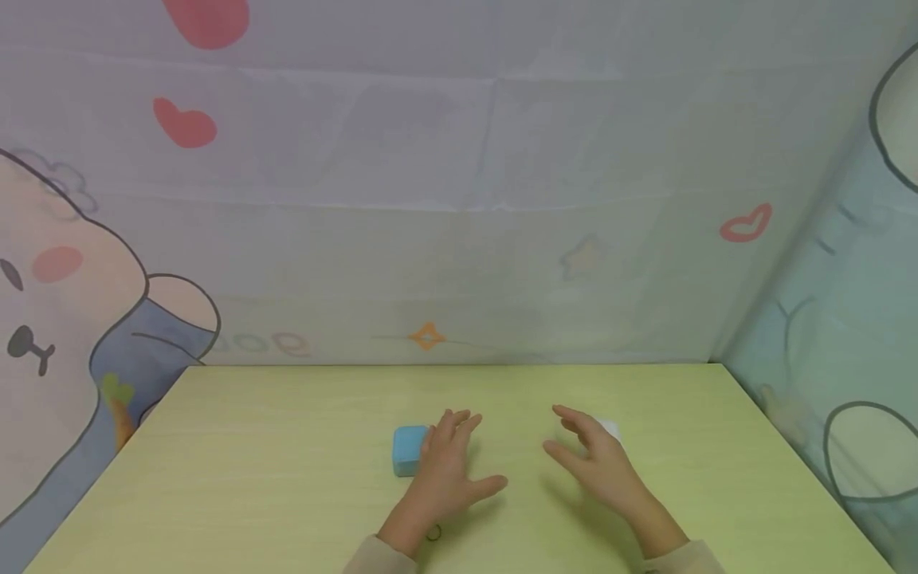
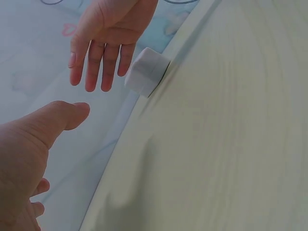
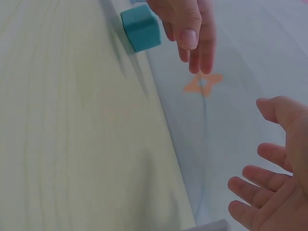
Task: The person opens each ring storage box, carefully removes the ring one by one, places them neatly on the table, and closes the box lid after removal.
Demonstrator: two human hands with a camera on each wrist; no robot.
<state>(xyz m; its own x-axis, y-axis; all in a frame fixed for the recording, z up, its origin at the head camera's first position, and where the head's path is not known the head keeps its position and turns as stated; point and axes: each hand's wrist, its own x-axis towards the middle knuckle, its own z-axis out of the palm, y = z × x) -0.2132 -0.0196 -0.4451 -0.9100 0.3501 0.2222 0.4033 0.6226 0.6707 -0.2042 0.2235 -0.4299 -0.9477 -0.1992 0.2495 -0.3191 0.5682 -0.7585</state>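
My left hand (image 1: pixel 445 470) hovers above the table with its fingers spread and nothing in it. Just beyond its outer side sits a light blue block (image 1: pixel 409 450) with rounded edges, partly covered by that hand in the head view; the right wrist view shows the blue block (image 3: pixel 140 28) too. My right hand (image 1: pixel 602 462) is also raised, empty, fingers loosely extended and thumb apart. Behind it a white block (image 1: pixel 610 429) is mostly hidden in the head view, while the left wrist view shows the white block (image 2: pixel 147 72) more fully. A gap separates the two hands.
The pale wood-grain table (image 1: pixel 287 462) ends at a hanging cloth backdrop (image 1: pixel 402 159) printed with hearts and a cartoon animal. Another printed cloth (image 1: pixel 846 335) borders the right side. A small dark ring shape (image 1: pixel 433 532) shows beside the left wrist.
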